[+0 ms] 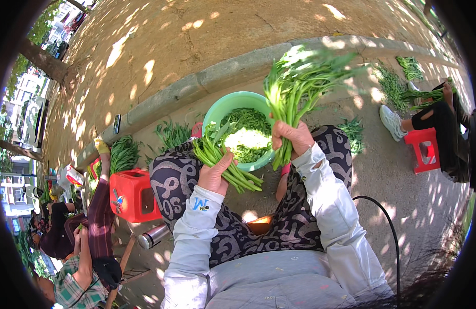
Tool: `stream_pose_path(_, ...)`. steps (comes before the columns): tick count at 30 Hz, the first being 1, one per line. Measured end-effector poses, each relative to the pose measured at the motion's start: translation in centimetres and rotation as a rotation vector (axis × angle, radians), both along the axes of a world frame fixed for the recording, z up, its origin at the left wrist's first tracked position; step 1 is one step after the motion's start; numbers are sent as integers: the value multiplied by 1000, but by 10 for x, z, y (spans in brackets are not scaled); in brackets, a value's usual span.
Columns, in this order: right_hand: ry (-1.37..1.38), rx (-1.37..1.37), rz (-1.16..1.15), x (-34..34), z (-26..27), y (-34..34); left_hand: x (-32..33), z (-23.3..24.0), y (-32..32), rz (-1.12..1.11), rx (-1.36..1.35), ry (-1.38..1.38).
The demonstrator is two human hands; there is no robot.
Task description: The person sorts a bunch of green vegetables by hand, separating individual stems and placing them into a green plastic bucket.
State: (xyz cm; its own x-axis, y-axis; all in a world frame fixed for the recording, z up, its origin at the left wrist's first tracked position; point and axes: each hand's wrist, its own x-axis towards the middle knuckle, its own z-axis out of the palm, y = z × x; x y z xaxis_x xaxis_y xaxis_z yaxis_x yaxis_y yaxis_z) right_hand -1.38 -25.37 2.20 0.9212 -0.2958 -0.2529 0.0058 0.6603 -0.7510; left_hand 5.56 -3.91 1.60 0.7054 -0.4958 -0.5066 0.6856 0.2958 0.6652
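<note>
My left hand [216, 177] grips a smaller bunch of leafy green vegetable stems [211, 150] above my left thigh, with the stem ends pointing right towards my lap. In my right hand [294, 138] is a larger bunch of long leafy greens [294, 90], raised beside the basin; its leaf tips are blurred. Between my knees on the ground stands a light green plastic basin [222, 104]. Loose cut green leaves [247, 116] fill its lower part, and a bright sun patch washes out some of them. Both bunches overlap the basin's rim in the view.
A red plastic stool [125, 193] and a steel flask [153, 236] are at my left. Piles of greens [124, 154] lie by the concrete kerb [176, 92], where a phone [117, 123] rests. People sit on both sides; another red stool [423, 150] is right. A black cable [390, 220] curves beside me.
</note>
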Motion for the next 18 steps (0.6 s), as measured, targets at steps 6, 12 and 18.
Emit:
stream_pose_path(6,9,-242,405,4,-16,37,-2,-7,-2,-63,-12,-57)
stream_pose_path(12,-49,-362,457,8,-37,45,-3,0,-6,-69,-50,-4)
stream_pose_path(18,46,-407,391,9,-32,43,-3,3,-3,-116,-18,-27)
